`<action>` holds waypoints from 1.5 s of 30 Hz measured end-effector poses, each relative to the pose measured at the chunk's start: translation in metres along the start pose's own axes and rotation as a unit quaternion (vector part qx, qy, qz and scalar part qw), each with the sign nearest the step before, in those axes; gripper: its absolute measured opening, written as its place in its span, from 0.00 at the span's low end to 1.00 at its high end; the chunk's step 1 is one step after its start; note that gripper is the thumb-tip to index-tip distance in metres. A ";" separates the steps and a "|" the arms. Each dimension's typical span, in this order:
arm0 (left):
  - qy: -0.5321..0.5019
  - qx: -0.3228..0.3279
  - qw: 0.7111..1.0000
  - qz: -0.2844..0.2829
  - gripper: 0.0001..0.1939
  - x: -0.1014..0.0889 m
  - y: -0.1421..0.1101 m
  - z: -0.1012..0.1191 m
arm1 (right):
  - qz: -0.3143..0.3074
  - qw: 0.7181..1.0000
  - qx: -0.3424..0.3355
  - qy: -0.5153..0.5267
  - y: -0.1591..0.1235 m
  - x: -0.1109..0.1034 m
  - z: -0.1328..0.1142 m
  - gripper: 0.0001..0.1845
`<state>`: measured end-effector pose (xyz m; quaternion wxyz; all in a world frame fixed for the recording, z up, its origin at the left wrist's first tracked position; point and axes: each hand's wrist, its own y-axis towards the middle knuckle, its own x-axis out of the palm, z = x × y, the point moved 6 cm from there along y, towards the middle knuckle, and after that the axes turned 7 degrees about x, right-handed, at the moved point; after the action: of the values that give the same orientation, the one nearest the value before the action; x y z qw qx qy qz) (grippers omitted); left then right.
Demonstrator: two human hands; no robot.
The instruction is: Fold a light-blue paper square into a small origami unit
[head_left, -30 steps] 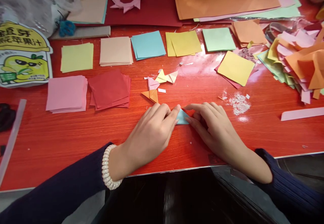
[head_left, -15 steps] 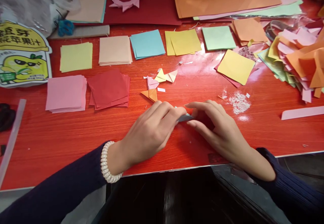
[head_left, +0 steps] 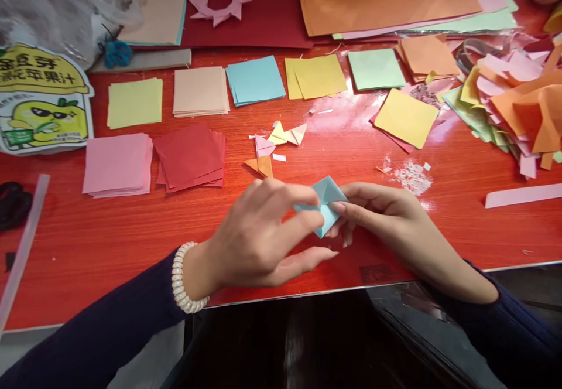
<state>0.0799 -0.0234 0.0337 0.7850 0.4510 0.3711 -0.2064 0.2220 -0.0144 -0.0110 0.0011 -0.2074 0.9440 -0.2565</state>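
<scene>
1. I see the light blue paper piece (head_left: 325,204) lifted off the bench (head_left: 132,231) now; a second ago it lay flat under both sets of fingertips, showing only a small triangle.
2. My left hand (head_left: 259,239) pinches the piece's left edge between thumb and forefinger, the other fingers curled loosely below it.
3. My right hand (head_left: 381,213) pinches the right side, thumb on top; it has turned from pressing down to holding.
4. The piece now shows a diamond shape with creases crossing its face, so I judge that the flattening of a fold is over and the paper is being opened or turned for the next crease.
5. Taking the light blue paper piece as the landmark: the small orange folded piece (head_left: 262,165) lies just beyond it to the left, the pink and yellow folded pieces (head_left: 281,136) further beyond, and the red stack (head_left: 188,156) well to its left, all unmoved.
6. The white scrap patch (head_left: 410,173) sits beyond it to the right.
</scene>
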 end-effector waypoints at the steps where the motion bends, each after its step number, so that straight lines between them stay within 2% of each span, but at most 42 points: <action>1: -0.041 -0.061 0.997 0.010 0.15 0.000 0.000 -0.007 | 0.000 1.000 0.000 0.015 0.001 -0.001 0.000 0.05; 4: -0.180 -0.233 0.956 -0.009 0.17 0.009 -0.006 -0.025 | -0.011 0.999 -0.007 0.042 0.002 0.000 0.001 0.07; 7: -0.302 -0.318 0.897 -0.057 0.09 0.022 -0.011 -0.028 | -0.018 0.998 -0.019 0.049 0.002 0.001 0.001 0.08; 10: -0.362 -0.351 0.864 -0.007 0.06 0.021 -0.011 -0.028 | -0.017 0.998 -0.027 0.058 0.002 0.000 0.002 0.06; 13: -0.415 -0.373 0.829 0.038 0.08 0.019 -0.012 -0.028 | -0.020 0.996 -0.040 0.083 0.003 -0.001 0.003 0.07; 19: -0.498 -0.397 0.767 0.078 0.12 0.025 -0.018 -0.032 | -0.006 0.993 -0.067 0.092 0.003 -0.006 0.006 0.10; 24: -0.525 -0.412 0.739 0.090 0.12 0.030 -0.020 -0.034 | 0.036 0.994 -0.105 0.021 -0.002 -0.008 0.001 0.13; 28: -0.522 -0.412 0.741 0.090 0.10 0.029 -0.020 -0.032 | 0.055 0.990 -0.124 -0.024 -0.003 -0.008 -0.002 0.16; 34: -0.489 -0.376 0.785 0.055 0.07 0.027 -0.015 -0.030 | 0.063 0.985 -0.151 -0.051 -0.004 -0.008 -0.007 0.19; 41: -0.468 -0.346 0.813 0.005 0.11 0.032 -0.012 -0.026 | 0.054 0.987 -0.119 -0.090 -0.006 -0.004 -0.009 0.13; 43: -0.458 -0.343 0.820 0.007 0.13 0.030 -0.012 -0.026 | 0.059 0.989 -0.110 -0.073 -0.005 -0.003 -0.008 0.11; 45: -0.443 -0.348 0.826 0.019 0.13 0.028 -0.013 -0.028 | 0.053 0.995 -0.087 -0.013 -0.002 -0.002 -0.005 0.07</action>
<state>0.0786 -0.0057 -0.0037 0.9737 0.0150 0.0223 -0.2264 0.2244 -0.0129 -0.0062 0.0086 -0.1595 0.9724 -0.1703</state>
